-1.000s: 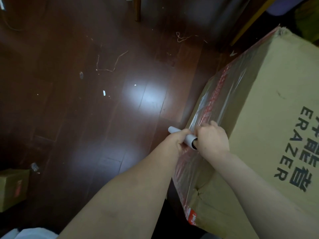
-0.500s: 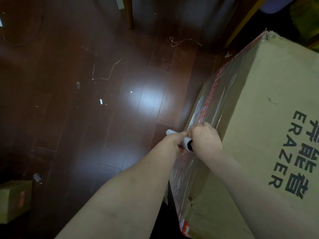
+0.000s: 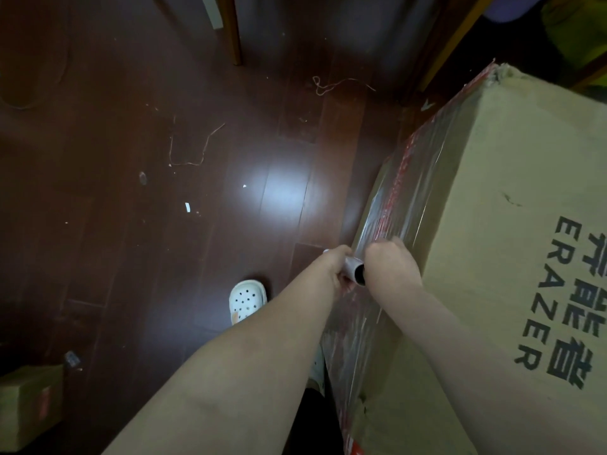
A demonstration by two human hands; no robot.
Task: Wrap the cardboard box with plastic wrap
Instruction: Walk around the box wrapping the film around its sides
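Head view, single frame: I log a large cardboard box (image 3: 512, 198) at right, standing on a dark wood floor (image 3: 131, 257), its top printed "ERAZER" with characters beside it. Plastic wrap (image 3: 410, 205) lies stretched over the box's left side face, glossy and creased, with red print showing through. Roll (image 3: 354, 274) of wrap: a pale tube held just against that side face near the top edge, its dark open end facing me. My left hand (image 3: 335, 267) has fingers curled around the roll's far part. My right hand (image 3: 391, 267) sits at the roll's near end, touching the wrapped face; fingers bent under, and I cannot tell exactly what they pinch. Other items: white perforated clog (image 3: 246, 298) on the floor below my left forearm; small box (image 3: 31, 405) at lower left; loose string (image 3: 193, 149) and paper scraps scattered on the floor; wooden leg (image 3: 231, 27) at top.
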